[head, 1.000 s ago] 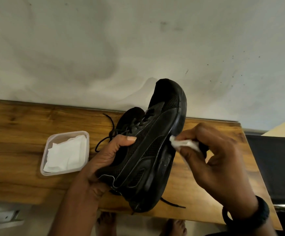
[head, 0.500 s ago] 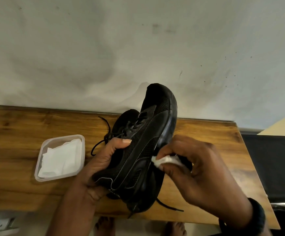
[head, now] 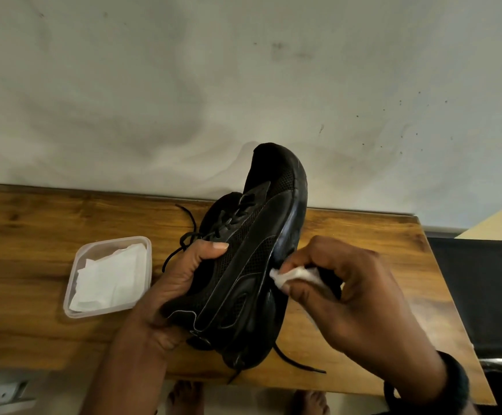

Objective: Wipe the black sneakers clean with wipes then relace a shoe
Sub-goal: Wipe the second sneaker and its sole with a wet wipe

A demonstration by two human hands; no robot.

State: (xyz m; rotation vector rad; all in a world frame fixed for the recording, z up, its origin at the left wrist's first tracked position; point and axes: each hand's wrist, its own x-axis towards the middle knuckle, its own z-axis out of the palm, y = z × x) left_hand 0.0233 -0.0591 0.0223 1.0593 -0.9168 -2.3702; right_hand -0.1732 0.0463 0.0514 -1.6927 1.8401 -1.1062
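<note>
**Sneaker held up, wipe at its sole**

A clear tub [head: 112,239] of white wipes [head: 106,280] sits left on the wooden surface [head: 28,241]. The left hand [head: 181,283] grips the black mesh sneaker [head: 252,259] above the surface's middle, toe raised and laces loose. The right hand [head: 357,295] pinches a crumpled wipe [head: 297,275] against its sole edge. A stained pale wall [head: 184,85] stands behind.

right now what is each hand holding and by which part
The left hand grips the black sneaker by its upper beside the laces, thumb across the side. The right hand pinches a crumpled white wipe against the sneaker's sole edge.
</note>
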